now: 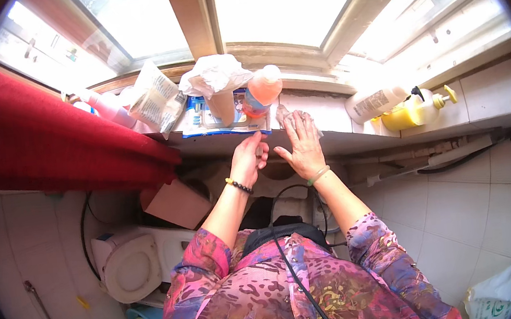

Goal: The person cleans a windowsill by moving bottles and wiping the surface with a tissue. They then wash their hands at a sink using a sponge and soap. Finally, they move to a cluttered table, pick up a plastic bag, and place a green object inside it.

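My right hand [303,147] lies flat over a crumpled damp cloth or wipe [284,115], pressing it onto the white tiled windowsill [332,113]. My left hand [248,158] has curled fingers, its thumb tip close to the front edge of a blue and white wipes packet [196,127]; whether it grips anything is unclear. On that packet stand a bottle of pinkish-orange liquid [263,88] and a brownish holder [221,109] topped by a crumpled white plastic bag [214,76]. A printed paper-like pouch [155,97] leans to their left.
A white bottle [375,102] and a yellow pump bottle [411,111] lie on the sill at right. Pink bottles [110,107] stand by the red curtain [57,138]. Below are a toilet [131,268], a cardboard box [177,205] and wall pipes [437,156]. A black cable [289,261] hangs before me.
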